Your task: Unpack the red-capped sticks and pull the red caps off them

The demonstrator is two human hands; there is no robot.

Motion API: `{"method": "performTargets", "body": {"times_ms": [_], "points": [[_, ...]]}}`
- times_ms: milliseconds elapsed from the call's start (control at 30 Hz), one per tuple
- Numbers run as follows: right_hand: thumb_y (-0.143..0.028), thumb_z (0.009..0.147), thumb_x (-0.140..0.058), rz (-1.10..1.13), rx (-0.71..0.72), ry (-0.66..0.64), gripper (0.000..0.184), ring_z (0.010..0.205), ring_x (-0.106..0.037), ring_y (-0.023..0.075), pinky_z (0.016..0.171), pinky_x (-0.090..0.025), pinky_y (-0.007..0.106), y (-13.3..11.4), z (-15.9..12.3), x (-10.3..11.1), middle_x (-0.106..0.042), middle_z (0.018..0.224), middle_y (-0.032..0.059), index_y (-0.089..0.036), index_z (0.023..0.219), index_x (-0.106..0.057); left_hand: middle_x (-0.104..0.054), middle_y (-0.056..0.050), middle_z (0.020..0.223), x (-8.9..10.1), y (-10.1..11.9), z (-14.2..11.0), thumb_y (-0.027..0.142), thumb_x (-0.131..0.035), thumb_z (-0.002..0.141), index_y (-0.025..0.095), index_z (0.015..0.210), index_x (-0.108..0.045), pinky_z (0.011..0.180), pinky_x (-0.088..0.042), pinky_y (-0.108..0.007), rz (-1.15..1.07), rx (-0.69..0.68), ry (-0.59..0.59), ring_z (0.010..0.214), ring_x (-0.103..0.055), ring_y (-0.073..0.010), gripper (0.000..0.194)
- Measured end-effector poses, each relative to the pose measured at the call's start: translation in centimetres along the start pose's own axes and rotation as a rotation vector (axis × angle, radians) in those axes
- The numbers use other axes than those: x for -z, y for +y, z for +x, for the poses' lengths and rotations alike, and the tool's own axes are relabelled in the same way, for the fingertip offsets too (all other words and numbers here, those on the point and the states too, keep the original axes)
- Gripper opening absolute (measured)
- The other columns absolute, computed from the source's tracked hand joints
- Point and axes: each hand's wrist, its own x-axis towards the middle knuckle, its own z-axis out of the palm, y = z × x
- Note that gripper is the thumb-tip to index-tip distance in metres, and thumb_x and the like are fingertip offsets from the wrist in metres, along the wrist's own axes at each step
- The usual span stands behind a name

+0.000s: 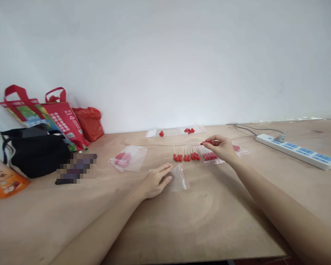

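My right hand pinches a thin whitish stick with a red tip, held just above the table and pointing left. Below it, several similar red-tipped sticks lie side by side, red ends toward me. Just right of these, partly under my right hand, more red tips show inside a clear bag. My left hand lies low over the table with its fingers stretched out. Its fingertips are at the edge of a clear zip bag with a red seal line; I see nothing inside that bag.
Left of the middle lie clear bags with red pieces. Near the wall, a clear sheet bears small red pieces. A white power strip lies right. Shopping bags and a black bag stand left.
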Motion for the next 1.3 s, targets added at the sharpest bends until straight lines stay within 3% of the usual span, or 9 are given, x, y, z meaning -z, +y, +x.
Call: {"method": "performTargets", "body": {"times_ms": [100,233,400,533,733,933,1067,1200,1300], "points": [[-0.036,0.068,-0.061,-0.165,0.199,0.100,0.020,0.056,-0.054,0.0117,0.056,-0.047,0.027,0.5,-0.4,-2.7,-0.058,0.071,0.0038,-0.016,0.071,-0.061,-0.031,-0.009,0.138,-0.6,0.6,0.0,0.042,-0.034,0.087,0.018,0.134,-0.028,0.104,-0.028,-0.037,0.007,0.021,-0.108,0.127,-0.030,-0.0209,0.053],[-0.029,0.077,-0.052,-0.315,0.370,0.029,0.016,0.065,-0.055,0.0127,0.062,-0.047,0.026,1.4,-1.2,-5.3,-0.056,0.077,0.0052,-0.017,0.075,-0.062,-0.018,-0.004,0.143,-0.3,0.8,0.0,0.044,-0.030,0.088,0.027,0.134,-0.026,0.107,-0.014,-0.047,0.081,-0.011,-0.245,0.132,-0.013,-0.0246,0.049],[-0.027,0.079,-0.050,-0.517,0.427,-0.066,0.018,0.070,-0.055,0.0140,0.065,-0.045,0.025,2.7,-1.9,-6.6,-0.056,0.078,0.0060,-0.016,0.077,-0.064,-0.003,0.000,0.145,0.3,1.0,0.1,0.050,-0.027,0.087,0.040,0.131,-0.025,0.100,-0.007,-0.061,0.161,0.073,-0.348,0.130,0.004,-0.0355,0.045],[-0.032,0.079,-0.052,-0.635,0.445,-0.113,0.020,0.067,-0.054,0.0139,0.064,-0.042,0.026,3.1,-2.0,-6.7,-0.056,0.076,0.0060,-0.017,0.076,-0.066,-0.002,0.000,0.145,0.4,1.3,0.1,0.052,-0.024,0.087,0.042,0.131,-0.023,0.099,-0.007,-0.062,0.194,0.091,-0.364,0.130,0.004,-0.0361,0.045],[-0.035,0.081,-0.049,-0.639,0.521,-0.083,0.024,0.075,-0.052,0.0174,0.069,-0.038,0.031,0.9,-3.2,-6.3,-0.059,0.075,0.0069,-0.018,0.079,-0.066,-0.015,-0.002,0.145,0.2,0.8,-0.1,0.047,-0.017,0.090,0.033,0.135,-0.021,0.106,-0.008,-0.047,0.157,0.075,-0.239,0.133,-0.007,-0.0211,0.047],[-0.043,0.079,-0.051,-0.407,0.712,-0.607,0.033,0.096,-0.051,0.0186,0.082,-0.037,0.035,-1.7,-6.3,-5.6,-0.060,0.105,0.0060,-0.024,0.104,-0.060,-0.014,-0.004,0.144,-0.2,0.1,-0.4,0.049,-0.024,0.088,0.023,0.136,-0.019,0.107,-0.007,-0.045,0.141,0.070,-0.239,0.133,-0.007,-0.0203,0.055],[-0.042,0.082,-0.048,-0.368,0.647,-0.720,0.032,0.100,-0.052,0.0177,0.086,-0.037,0.036,-1.2,-7.0,-5.3,-0.060,0.108,0.0056,-0.022,0.104,-0.060,-0.029,-0.006,0.140,-0.3,0.0,-0.2,0.047,-0.033,0.086,0.022,0.131,-0.033,0.106,-0.016,-0.043,0.087,0.094,-0.153,0.130,-0.022,-0.0225,0.052],[-0.037,0.082,-0.047,-0.306,0.629,-0.742,0.031,0.100,-0.054,0.0174,0.085,-0.041,0.033,-0.9,-6.9,-5.3,-0.059,0.110,0.0075,-0.020,0.104,-0.061,-0.059,-0.008,0.110,0.0,-0.3,0.4,0.038,-0.043,0.082,0.018,0.109,-0.054,0.088,-0.039,-0.032,0.024,0.231,0.129,0.102,-0.053,-0.0196,0.036],[-0.036,0.083,-0.047,-0.314,0.627,-0.728,0.030,0.099,-0.054,0.0175,0.085,-0.042,0.033,-1.1,-7.0,-5.2,-0.058,0.110,0.0081,-0.019,0.104,-0.061,-0.063,-0.003,0.082,0.3,-0.8,0.6,0.036,-0.054,0.073,0.017,0.090,-0.058,0.069,-0.044,-0.029,0.020,0.379,0.105,0.076,-0.058,-0.0178,0.025]]}}
